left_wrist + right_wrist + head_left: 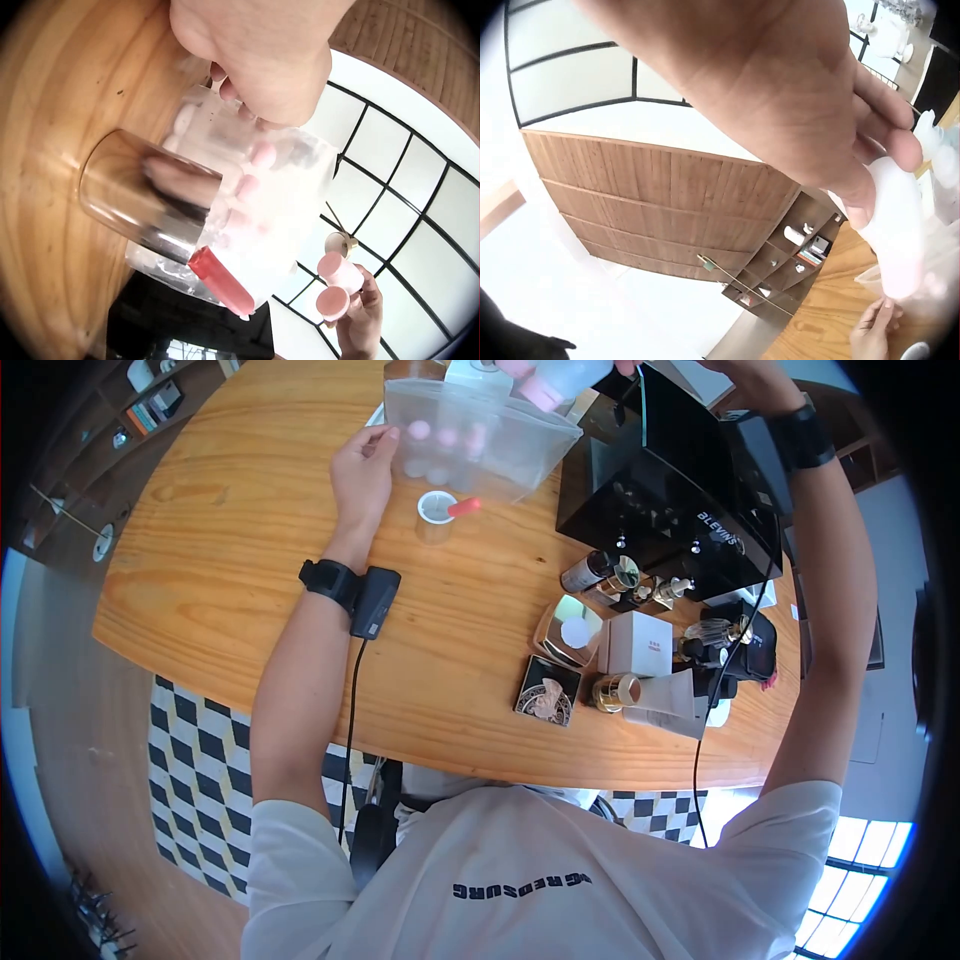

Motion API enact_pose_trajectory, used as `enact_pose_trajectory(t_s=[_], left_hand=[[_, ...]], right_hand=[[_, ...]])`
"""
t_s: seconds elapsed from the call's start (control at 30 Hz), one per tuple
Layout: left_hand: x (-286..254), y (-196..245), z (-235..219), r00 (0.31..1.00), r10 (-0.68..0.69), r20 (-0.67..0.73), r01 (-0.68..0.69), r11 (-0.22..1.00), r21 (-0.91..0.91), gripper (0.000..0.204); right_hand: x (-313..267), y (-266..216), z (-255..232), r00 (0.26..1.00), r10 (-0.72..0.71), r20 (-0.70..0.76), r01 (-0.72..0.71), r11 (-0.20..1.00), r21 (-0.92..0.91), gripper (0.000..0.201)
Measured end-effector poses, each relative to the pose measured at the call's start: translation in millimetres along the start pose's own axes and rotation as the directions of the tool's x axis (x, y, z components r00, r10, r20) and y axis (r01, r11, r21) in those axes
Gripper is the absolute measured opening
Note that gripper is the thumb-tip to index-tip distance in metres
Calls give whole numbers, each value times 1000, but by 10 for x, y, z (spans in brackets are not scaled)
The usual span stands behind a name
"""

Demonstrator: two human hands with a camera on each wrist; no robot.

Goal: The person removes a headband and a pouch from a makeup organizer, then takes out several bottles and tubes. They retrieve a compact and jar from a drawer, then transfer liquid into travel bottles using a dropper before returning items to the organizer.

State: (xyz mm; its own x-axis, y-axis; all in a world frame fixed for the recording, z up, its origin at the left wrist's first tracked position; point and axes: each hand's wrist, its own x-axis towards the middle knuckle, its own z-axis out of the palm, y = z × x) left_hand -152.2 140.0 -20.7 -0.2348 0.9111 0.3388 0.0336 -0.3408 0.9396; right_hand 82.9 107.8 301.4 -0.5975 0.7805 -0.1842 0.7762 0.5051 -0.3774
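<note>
My left hand [362, 475] pinches the left edge of a translucent bag [520, 445] standing on the table, with several pink-capped pieces showing through its side. My right hand [795, 97] grips pale bottles with pink ends above the bag; one bottle [896, 225] fills much of the right wrist view. In the left wrist view, two pink round ends [334, 302] point toward the camera from the right hand [361, 322]. Close to the bag stands a clear-walled cup [436, 510], a red tube [464, 507] at its rim. The right fingertips are partly cut off in the head view.
A black glossy case [660, 490] stands right of the bag. Nearer the body are small bottles, a white box [640, 644], a square compact [548, 691] and a white tube [668, 702]. A cable [352, 730] hangs from the left wrist over the table edge.
</note>
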Motion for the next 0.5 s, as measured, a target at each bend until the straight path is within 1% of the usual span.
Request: enact_pose_trajectory(t_s=[0.03, 0.1, 0.13, 0.17, 0.23, 0.27, 0.3, 0.37, 0.4, 0.43, 0.5], left_hand=[[1, -16, 4, 1000, 10, -13, -10, 1000, -5, 29], [-9, -17, 7, 999, 17, -28, -17, 1000, -13, 28], [-3, -4, 0, 1000, 19, -20, -19, 1000, 5, 28], [-1, 9, -4, 1000, 21, -12, -21, 1000, 22, 29], [2, 17, -5, 1000, 21, -10, -21, 999, 25, 29], [-7, 9, -4, 1000, 21, -6, -21, 999, 29, 29], [-10, 4, -3, 1000, 17, -4, -16, 999, 31, 29], [1, 7, -1, 1000, -6, -21, 7, 999, 48, 30], [5, 9, -1, 1000, -9, -20, 10, 999, 50, 30], [7, 6, -3, 1000, -5, -18, 5, 999, 44, 30], [10, 1, -7, 1000, -2, -15, 2, 999, 39, 31]], right_hand=[[-26, 17, 30, 1000, 1, 5, -1, 1000, 1, 36], [-52, 62, 126, 990, 41, 134, -59, 990, 131, 36], [-30, 110, 175, 978, 2, 206, -29, 991, 129, 37], [-24, 159, 246, 978, 2, 210, -29, 991, 129, 37], [-37, 126, 460, 958, -8, 288, 10, 1000, -4, 37], [-37, 109, 573, 958, -32, 286, 56, 995, -78, 38], [-58, 61, 698, 963, -5, 268, 28, 996, -84, 30], [-75, 83, 1046, 992, 57, 109, -41, 989, -144, 26], [8, 449, 1210, 905, -423, 33, 401, 827, -394, 27], [11, 435, 1318, 905, -423, 33, 401, 828, -391, 27], [14, 353, 1505, 981, -190, 38, 178, 804, -567, 27]])
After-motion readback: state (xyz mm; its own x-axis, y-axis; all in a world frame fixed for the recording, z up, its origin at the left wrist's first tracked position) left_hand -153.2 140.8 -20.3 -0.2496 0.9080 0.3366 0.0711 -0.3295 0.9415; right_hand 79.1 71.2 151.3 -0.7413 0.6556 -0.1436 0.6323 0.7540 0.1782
